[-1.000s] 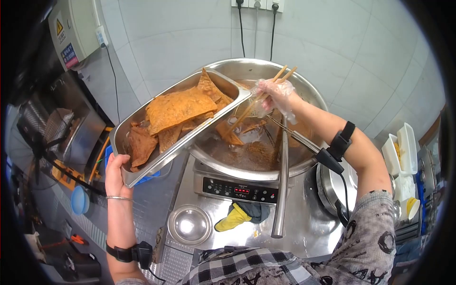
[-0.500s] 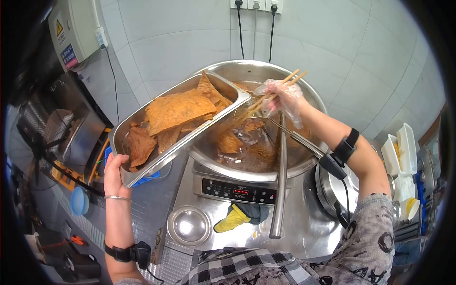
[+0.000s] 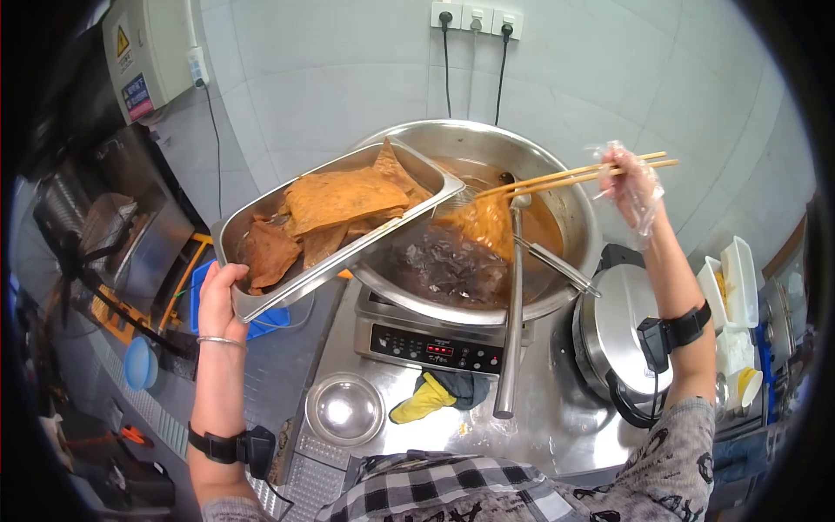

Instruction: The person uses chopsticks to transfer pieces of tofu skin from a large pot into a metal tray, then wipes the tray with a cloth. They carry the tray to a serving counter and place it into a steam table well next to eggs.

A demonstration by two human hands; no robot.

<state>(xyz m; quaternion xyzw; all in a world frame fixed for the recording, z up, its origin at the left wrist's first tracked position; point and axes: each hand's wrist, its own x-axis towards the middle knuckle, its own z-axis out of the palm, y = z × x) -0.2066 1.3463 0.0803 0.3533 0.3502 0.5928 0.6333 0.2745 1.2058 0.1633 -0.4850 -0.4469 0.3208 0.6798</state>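
My left hand (image 3: 221,306) grips the near left corner of a rectangular steel food pan (image 3: 370,254), held tilted with its far end over the pot. Brown, tofu-like sheets (image 3: 339,198) are piled in the pan. In a clear plastic glove, my right hand (image 3: 633,187) is closed around wooden chopsticks (image 3: 570,179). Their tips hold up one brown sheet (image 3: 489,228), blurred, above the dark broth. The large round steel pot (image 3: 581,261) contains this broth, with dark pieces bubbling in it. A long steel handle (image 3: 514,348) and a thinner metal handle (image 3: 561,267) rest across its rim.
The pot stands on an induction cooker (image 3: 428,346) with a lit display. In front lie a steel bowl (image 3: 345,409) and a yellow-grey cloth (image 3: 435,396). A lidded steel pot (image 3: 619,317) is at the right, white containers (image 3: 739,283) beyond. Plugged cords (image 3: 446,70) hang behind.
My right hand has moved right and slightly up with the chopsticks, lifting a brown sheet out of the broth. The pan in my left hand has shifted slightly right in view.
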